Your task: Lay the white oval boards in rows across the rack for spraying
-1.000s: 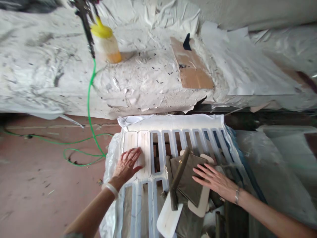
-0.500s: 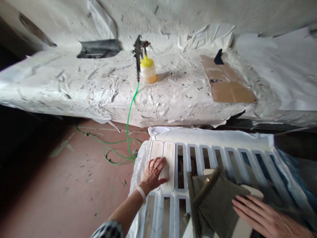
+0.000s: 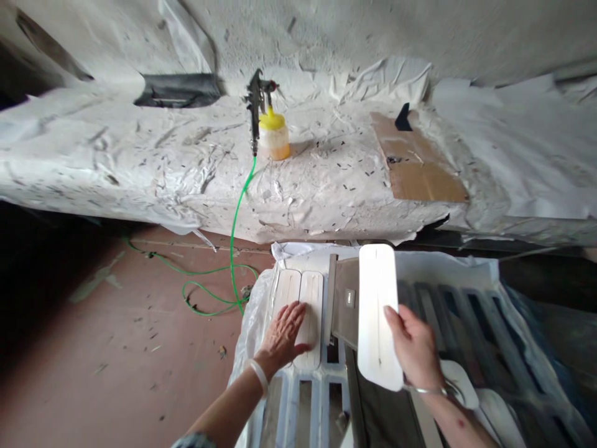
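Observation:
My left hand (image 3: 283, 335) lies with fingers spread on the right one of two white rounded panels (image 3: 311, 292). Those panels sit side by side at the left end of a slatted plastic crate (image 3: 338, 384). A similar white rounded panel (image 3: 379, 323), with a thin line down its middle, stands raised in my right hand (image 3: 416, 342); the thumb presses on its face and the other fingers are hidden behind it. Just left of that panel is a grey-brown leather-like piece (image 3: 344, 311) with a small metal label. Darker grey-brown material (image 3: 385, 404) lies below, partly covered by the panel.
On the paper-covered ledge (image 3: 317, 211) stands a spray gun (image 3: 255, 106) with a yellow-lidded cup (image 3: 274, 137). Its green hose (image 3: 233, 236) hangs to the reddish floor (image 3: 116, 348). Cardboard (image 3: 426, 180) lies to the right. More white panels (image 3: 501, 414) are beside my right forearm.
My right hand has left the grey-brown material and now holds up a white panel. The labelled piece has come into view. My left hand stays on the panels; the view has shifted slightly.

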`<state>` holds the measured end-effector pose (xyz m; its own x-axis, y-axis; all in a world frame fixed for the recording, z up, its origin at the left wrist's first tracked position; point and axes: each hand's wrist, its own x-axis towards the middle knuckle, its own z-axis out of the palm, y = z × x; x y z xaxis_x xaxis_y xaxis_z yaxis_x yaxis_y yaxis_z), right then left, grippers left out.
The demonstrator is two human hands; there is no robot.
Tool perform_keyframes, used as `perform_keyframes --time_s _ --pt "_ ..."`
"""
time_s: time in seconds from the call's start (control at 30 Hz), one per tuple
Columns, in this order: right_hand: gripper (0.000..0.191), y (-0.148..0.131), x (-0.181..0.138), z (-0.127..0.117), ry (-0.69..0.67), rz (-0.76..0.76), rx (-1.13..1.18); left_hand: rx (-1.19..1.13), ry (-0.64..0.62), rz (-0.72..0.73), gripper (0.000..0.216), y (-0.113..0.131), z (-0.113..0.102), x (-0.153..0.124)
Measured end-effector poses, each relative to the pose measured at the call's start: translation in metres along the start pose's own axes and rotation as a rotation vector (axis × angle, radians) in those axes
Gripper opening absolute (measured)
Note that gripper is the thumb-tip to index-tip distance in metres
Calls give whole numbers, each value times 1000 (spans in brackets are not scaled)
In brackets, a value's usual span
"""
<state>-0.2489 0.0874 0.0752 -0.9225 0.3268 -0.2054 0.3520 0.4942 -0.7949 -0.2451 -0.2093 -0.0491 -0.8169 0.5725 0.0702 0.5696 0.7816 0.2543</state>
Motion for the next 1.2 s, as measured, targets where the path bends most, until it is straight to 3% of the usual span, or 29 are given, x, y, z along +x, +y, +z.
perform_keyframes --time_s 0.13,0.23,0.33,0.53,0.67,0.8,0.93,1.07,1.2 --pt "43 16 -6 51 40 -84 -235 -33 -49 -39 88 6 -6 4" --pt "37 18 -8 65 8 -58 -268 -46 -31 -69 77 11 -7 6" --pt "35 16 -11 65 -44 -5 -239 -44 -9 -93 72 15 -2 7" --pt "40 31 -36 67 51 106 -167 -65 52 -34 70 21 17 10" --pt "34 33 -17 79 30 99 -187 -147 39 -83 64 27 8 20" --pt "29 28 9 80 131 85 -214 -204 6 -170 58 35 -1 30" --pt "34 34 -4 71 23 82 -215 -186 42 -187 50 43 7 38" --pt "33 40 -26 68 40 142 -253 -205 23 -248 48 51 11 45" --pt "32 39 -16 81 27 106 -286 -202 -10 -260 54 55 10 49"
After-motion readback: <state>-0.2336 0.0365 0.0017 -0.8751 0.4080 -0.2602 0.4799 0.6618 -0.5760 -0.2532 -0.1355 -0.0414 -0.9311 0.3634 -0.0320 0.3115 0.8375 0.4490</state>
